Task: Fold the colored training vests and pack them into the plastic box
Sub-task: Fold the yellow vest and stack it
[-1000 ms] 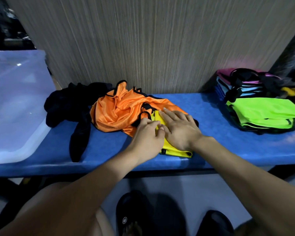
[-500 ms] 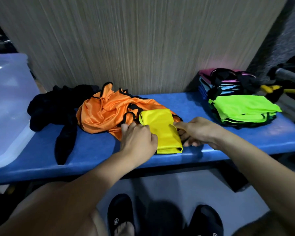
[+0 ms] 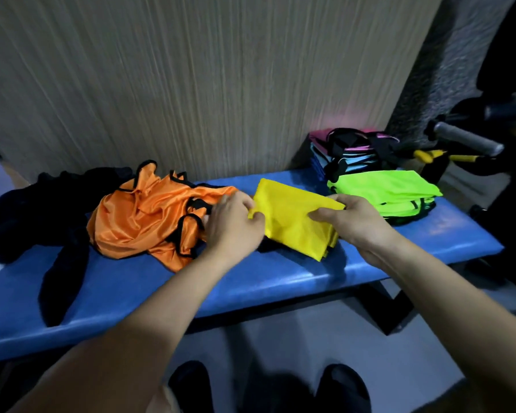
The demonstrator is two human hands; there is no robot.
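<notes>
vests lie along the blue bench (image 3: 280, 281): a black pile (image 3: 27, 210) at the far left, then a crumpled orange vest (image 3: 143, 216). my left hand (image 3: 236, 231) pinches the left edge of the folded yellow vest (image 3: 292, 222), held just above the bench, and my right hand (image 3: 355, 222) grips its right edge. just beyond sits a folded green vest (image 3: 385, 192), with a stack of pink and blue ones (image 3: 349, 150) behind it.

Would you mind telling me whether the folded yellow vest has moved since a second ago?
Yes. The folded yellow vest, held by both hands, has shifted right along the blue bench, away from the orange vest and toward the neon green stack.
</notes>
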